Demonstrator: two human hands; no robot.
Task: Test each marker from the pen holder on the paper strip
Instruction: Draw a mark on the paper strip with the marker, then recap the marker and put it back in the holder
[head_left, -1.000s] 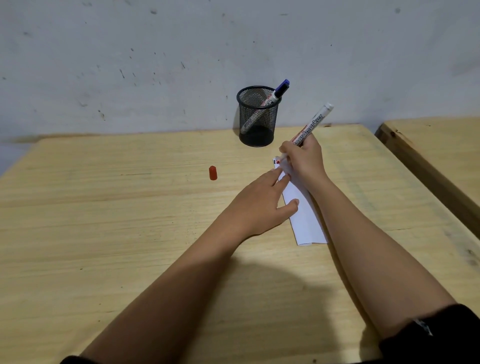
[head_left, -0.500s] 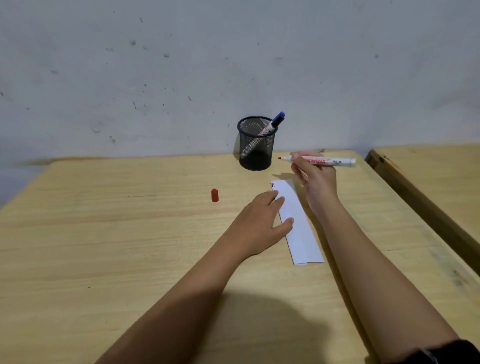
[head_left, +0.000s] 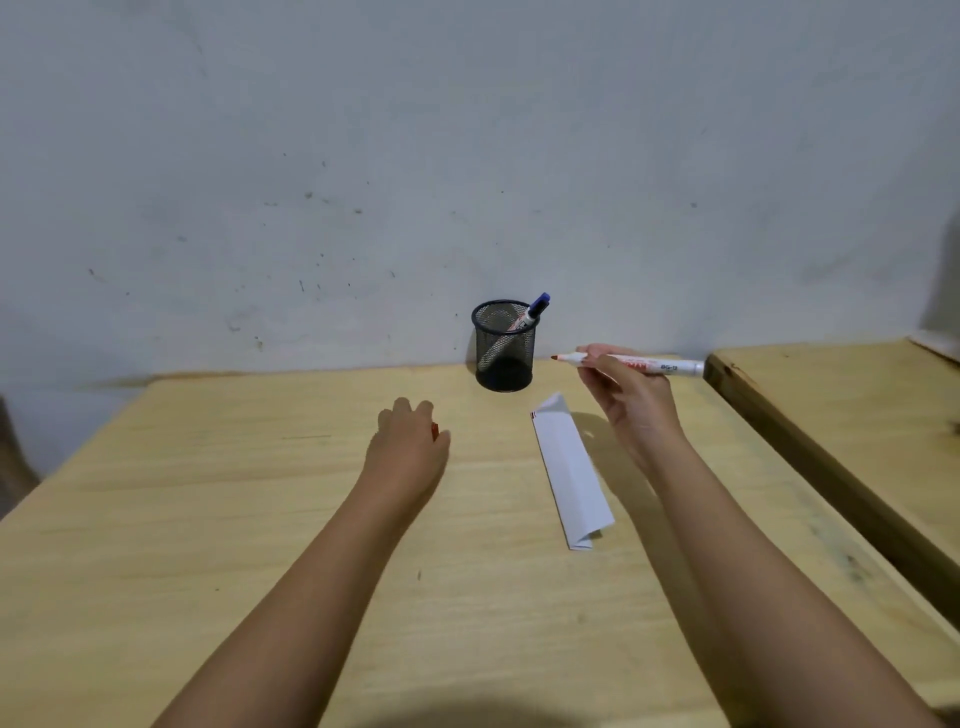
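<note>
Wooden desk (head_left: 208, 519), pale, against a scuffed grey wall (head_left: 363, 156). Pen holder (head_left: 503, 345): black mesh cup, upright at the desk's far edge, right of centre; one blue-capped marker (head_left: 534, 310) inside, leaning right, cap above the rim. Red marker (head_left: 631, 365): white barrel, uncapped, held level above the far right part of the desk, red tip pointing left toward the holder, clear of the surface. Right hand (head_left: 631, 400): raised off the desk, fingers pinching the marker near its tip end. Paper strip (head_left: 569, 467): white, folded, lying flat between the two forearms, near end toward the desk's front edge, far end curled up, small red mark at its far left corner; touched by neither hand. Left hand (head_left: 408, 447): palm down left of the strip, fingers curled over the red cap (head_left: 435, 431), only a sliver of cap showing; whether gripped or merely covered, cannot tell. Second wooden desk (head_left: 857, 415): apart, off the right edge.
</note>
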